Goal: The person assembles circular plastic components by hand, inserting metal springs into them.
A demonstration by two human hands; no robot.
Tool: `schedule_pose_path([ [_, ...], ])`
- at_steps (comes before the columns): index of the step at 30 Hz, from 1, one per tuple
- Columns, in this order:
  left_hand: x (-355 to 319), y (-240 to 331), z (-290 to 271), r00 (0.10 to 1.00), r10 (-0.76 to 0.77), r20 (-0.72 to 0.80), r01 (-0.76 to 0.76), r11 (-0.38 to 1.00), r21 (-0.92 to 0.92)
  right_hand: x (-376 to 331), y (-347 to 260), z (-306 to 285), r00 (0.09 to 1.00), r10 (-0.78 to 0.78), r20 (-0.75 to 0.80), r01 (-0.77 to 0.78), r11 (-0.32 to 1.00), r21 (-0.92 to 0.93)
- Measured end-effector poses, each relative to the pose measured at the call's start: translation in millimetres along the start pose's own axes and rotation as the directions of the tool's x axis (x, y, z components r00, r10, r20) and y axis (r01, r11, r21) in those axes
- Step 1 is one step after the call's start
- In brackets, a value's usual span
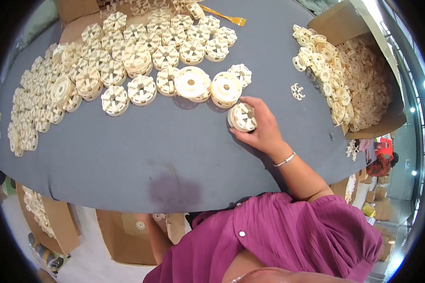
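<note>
My right hand (259, 123) is closed around a cream round slotted plastic wheel (243, 117), thumb on its near side and fingers along its far side. It is low over the grey cloth, close to a cream disc with a small centre hole (226, 88). A wider flat disc (192, 84) lies left of that one, and a slotted wheel (240, 74) sits just beyond. My left forearm (157, 241) hangs down at the table's near edge; the left hand itself is hidden below that edge.
Many similar wheels (141, 90) cover the table's left and far side, some stacked. At right, a cardboard box (378, 131) on its side spills small cream rings (337, 70). A loose spoked piece (297, 92) lies near it. An orange strip (231, 20) is at the back; an open carton (127, 252) stands below.
</note>
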State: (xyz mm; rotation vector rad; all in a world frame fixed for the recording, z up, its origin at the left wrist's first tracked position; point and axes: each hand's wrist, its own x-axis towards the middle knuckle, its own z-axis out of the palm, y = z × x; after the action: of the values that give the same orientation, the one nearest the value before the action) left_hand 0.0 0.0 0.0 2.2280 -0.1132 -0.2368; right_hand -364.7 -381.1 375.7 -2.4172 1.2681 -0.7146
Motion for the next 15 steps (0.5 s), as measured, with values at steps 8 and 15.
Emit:
schedule_pose_path([
  [8, -5.9, 315.8, -96.1, 0.781, 0.395, -0.485, -0.540, 0.816, -0.205, 76.0, 57.7, -53.9, 0.985, 0.041, -0.168, 0.002, 0.969, 0.247],
  [15, -175.3, 491.9, 30.0, 0.169, 0.884, 0.436, -0.747, 0.403, -0.529, 87.1, 91.2, -39.7, 0.992, -0.104, 0.077, 0.081, 0.962, 0.259],
])
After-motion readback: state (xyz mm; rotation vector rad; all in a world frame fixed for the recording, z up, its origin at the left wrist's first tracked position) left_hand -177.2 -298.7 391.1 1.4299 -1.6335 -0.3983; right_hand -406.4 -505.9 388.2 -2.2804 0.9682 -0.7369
